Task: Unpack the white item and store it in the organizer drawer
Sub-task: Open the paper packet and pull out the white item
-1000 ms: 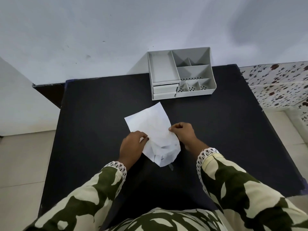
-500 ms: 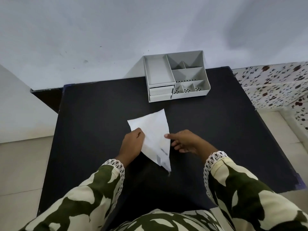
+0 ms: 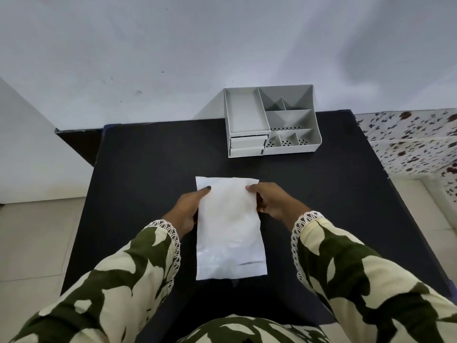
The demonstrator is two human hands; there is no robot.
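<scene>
1. black table [image 3: 148, 169]: dark matte top filling the middle of the view, its far edge against a pale wall [image 3: 173, 45]; light floor tiles on the left, a speckled tiled surface [image 3: 408, 144] past the right edge
2. sleeves: both forearms enter from the bottom in green-and-cream patterned fabric with white lace cuffs
3. organizer [image 3: 291, 147]: grey plastic unit at the far edge of the table, right of centre, touching the wall; open tray on its left top, divided compartments on the right, some with perforated bottoms
4. white package [image 3: 228, 233]: flat white pouch, long side running away from the person, held between the two hands over the centre of the table; well apart from the organizer; cannot tell whether its near end rests on the table or is lifted
5. left hand [image 3: 189, 211]: curled round the left edge of the package near its far end, thumb with a dark nail pressed on the top face
6. right hand [image 3: 270, 201]: gripping the right edge near the far corner, thumb on top, fingers tucked behind
7. organizer drawers [image 3: 247, 146]: two small drawers stacked under the tray, both pushed in
</scene>
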